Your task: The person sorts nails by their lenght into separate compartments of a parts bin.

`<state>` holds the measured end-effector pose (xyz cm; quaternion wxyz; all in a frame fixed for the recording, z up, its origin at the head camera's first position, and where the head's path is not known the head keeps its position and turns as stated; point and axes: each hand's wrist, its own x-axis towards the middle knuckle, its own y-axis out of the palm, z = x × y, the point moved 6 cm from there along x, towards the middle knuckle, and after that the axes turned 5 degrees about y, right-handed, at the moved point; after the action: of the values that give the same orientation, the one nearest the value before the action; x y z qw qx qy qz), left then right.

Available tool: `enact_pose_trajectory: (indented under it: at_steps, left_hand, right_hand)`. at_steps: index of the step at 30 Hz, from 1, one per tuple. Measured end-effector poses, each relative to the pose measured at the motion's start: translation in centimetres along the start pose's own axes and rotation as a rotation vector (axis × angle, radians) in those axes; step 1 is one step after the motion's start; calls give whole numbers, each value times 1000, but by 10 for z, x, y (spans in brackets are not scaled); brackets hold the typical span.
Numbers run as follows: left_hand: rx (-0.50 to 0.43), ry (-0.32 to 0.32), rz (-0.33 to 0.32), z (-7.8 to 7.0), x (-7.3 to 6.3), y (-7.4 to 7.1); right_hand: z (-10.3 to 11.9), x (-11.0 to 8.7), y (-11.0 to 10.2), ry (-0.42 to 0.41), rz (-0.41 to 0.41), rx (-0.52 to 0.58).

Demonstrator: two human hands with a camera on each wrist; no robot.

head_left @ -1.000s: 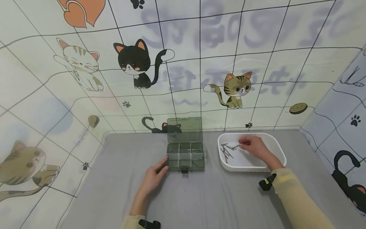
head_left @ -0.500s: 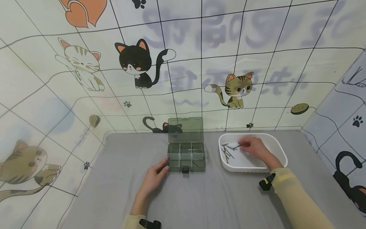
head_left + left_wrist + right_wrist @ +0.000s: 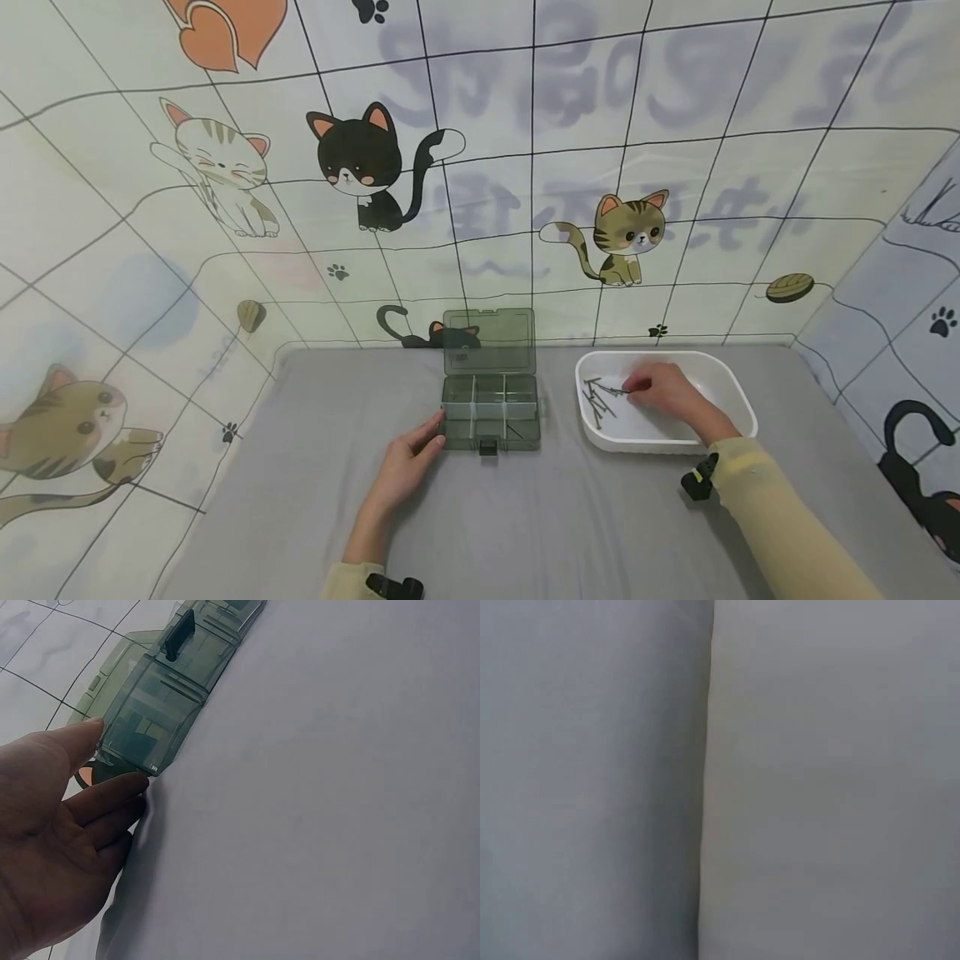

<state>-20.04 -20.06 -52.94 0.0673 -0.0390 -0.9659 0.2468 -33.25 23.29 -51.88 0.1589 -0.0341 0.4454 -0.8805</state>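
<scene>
The green see-through compartment box [image 3: 491, 408] stands with its lid [image 3: 490, 342] raised at the back. A single thin nail [image 3: 515, 428] lies in its front right compartment. My left hand [image 3: 405, 458] rests at the box's left side, thumb and fingertips at its corner, fingers loosely extended; the left wrist view shows the hand [image 3: 67, 825] beside the box [image 3: 150, 712]. In the white tray [image 3: 660, 444], several thin metal nails [image 3: 597, 404] lie at the left. My right hand [image 3: 667, 392] reaches into the tray, thumb and fingers pinching a nail mostly hidden by the fingertips.
A grey cloth [image 3: 555, 517] covers the table, bordered by a cat-printed curtain [image 3: 480, 192] at the back and sides. The right wrist view shows only a pale surface [image 3: 825, 780] beside a shaded grey one [image 3: 577, 780].
The right hand has lowered slightly in the tray, and the dark nail end at its fingertips shows less. The left hand stays at the box. The whole view has shifted slightly.
</scene>
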Motion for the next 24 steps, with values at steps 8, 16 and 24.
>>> enact_pose_trajectory:
  at_steps: [8, 16, 24]
  left_hand:
    - [9, 5, -3, 2, 0, 0]
    - [0, -1, -11, 2, 0, 1]
    - [-1, 16, -4, 1, 0, 1]
  right_hand:
    - [3, 2, 3, -50, -8, -52]
    - [7, 6, 7, -83, -10, -169]
    - [8, 9, 8, -63, 23, -191]
